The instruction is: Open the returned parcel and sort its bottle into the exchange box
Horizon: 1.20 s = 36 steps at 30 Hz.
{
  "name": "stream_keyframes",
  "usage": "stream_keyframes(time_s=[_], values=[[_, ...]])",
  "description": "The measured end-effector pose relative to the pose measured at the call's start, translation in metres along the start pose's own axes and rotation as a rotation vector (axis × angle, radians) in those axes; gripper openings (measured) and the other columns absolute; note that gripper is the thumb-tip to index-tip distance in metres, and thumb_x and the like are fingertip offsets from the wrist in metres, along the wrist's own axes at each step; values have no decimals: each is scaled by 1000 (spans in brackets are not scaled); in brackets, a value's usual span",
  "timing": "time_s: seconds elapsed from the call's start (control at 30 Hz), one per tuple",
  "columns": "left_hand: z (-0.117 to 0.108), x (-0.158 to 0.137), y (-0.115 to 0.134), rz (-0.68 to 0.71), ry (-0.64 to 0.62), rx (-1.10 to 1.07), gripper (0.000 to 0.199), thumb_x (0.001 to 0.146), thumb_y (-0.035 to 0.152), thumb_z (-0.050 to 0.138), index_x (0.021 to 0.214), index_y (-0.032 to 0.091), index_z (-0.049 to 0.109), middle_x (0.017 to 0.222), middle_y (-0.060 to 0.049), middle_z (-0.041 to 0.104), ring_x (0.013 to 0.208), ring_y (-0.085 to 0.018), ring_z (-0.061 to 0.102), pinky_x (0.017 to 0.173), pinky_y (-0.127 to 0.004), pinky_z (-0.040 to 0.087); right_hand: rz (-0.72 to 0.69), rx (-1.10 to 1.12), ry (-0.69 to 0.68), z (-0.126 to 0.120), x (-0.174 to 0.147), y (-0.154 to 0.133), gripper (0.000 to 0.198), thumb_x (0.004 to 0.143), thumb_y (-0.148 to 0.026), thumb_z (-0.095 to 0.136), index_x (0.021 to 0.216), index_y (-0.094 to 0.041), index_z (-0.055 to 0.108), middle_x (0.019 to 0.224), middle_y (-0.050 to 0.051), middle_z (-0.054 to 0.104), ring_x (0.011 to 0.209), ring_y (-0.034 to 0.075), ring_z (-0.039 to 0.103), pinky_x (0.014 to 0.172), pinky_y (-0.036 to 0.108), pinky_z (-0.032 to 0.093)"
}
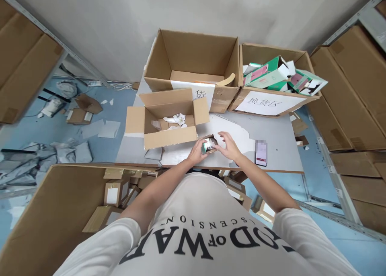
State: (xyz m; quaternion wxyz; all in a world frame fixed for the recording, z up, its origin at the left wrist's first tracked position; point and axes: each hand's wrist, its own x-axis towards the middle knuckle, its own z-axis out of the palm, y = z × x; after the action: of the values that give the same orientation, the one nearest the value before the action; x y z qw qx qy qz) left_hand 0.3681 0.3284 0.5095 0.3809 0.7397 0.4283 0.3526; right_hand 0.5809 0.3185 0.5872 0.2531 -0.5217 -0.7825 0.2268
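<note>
Both hands are at a small cardboard box (214,136) near the table's front edge. Its top is open, and a white and green item (208,144) shows inside; its kind I cannot make out. My left hand (197,152) grips the left side of the box with curled fingers. At the right side, my right hand (229,147) has its thumb and fingers bent around the edge. Just left of the hands stands a larger open carton (170,139), flaps spread, with crumpled white paper (177,119) inside.
Two big cartons stand behind: one (196,47) with a paper sign, the other (271,51) full of green and pink boxes. A phone (261,153) lies on the table (283,139) at right. A deep carton (75,195) of small parcels stands at front left.
</note>
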Motion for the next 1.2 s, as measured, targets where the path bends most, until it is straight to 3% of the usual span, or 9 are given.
stream_keyframes(time_s=[0.13,0.3,0.47,0.57,0.67,0.93,1.07,1.13,1.2], values=[[-5,5,2,-14,22,-39,57,69,32,78,115,20,46,123,-14,59,119,-27,57,99,-44,47,-154,56,-245,4,-1,11,56,84,-50,62,130,-20,54,149,18,38,138,31,37,110,53,36],[-8,9,5,4,-59,-27,54,70,37,77,112,21,48,118,-11,60,110,-25,61,94,-42,50,-55,195,-56,19,10,19,33,91,-41,52,111,-18,62,140,18,46,133,28,44,107,51,39],[-10,9,8,-18,-95,-63,52,72,36,76,113,22,48,130,-14,56,121,-27,56,96,-43,50,25,371,-7,28,22,21,72,82,-40,63,144,-18,34,140,19,48,124,26,52,99,47,46],[-12,8,9,-30,-108,-93,52,73,34,75,114,22,46,140,-16,49,130,-28,50,99,-45,48,-84,296,-90,22,27,22,49,87,-37,56,132,-19,53,124,14,60,116,25,57,101,47,45],[-12,6,10,-57,-127,-103,53,75,32,74,116,23,43,144,-18,45,134,-29,46,101,-48,47,-138,192,-113,18,26,22,35,91,-36,51,118,-19,63,124,14,60,117,24,57,101,46,45],[-8,4,2,-56,-108,-171,69,70,34,79,119,22,31,147,-25,39,134,-30,47,104,-51,44,-239,-109,-220,20,17,18,31,97,-33,38,108,-17,62,140,18,50,137,28,38,106,55,40],[-13,7,2,-35,-168,-186,67,73,35,77,119,23,31,149,-25,38,136,-30,45,105,-50,44,-353,-146,-307,15,14,23,46,87,-52,56,114,-15,59,148,22,38,141,33,30,108,57,36],[-16,10,5,-42,-208,-149,69,71,36,78,120,23,32,148,-24,39,137,-31,43,105,-52,43,-367,-152,-312,14,12,24,52,83,-54,62,117,-15,57,148,24,36,140,35,30,106,57,37],[-19,12,10,-58,-227,-105,70,71,35,79,123,23,34,147,-23,41,137,-33,43,106,-53,42,-332,-180,-279,16,10,24,42,86,-46,60,115,-15,58,142,24,41,134,33,36,102,55,40]])
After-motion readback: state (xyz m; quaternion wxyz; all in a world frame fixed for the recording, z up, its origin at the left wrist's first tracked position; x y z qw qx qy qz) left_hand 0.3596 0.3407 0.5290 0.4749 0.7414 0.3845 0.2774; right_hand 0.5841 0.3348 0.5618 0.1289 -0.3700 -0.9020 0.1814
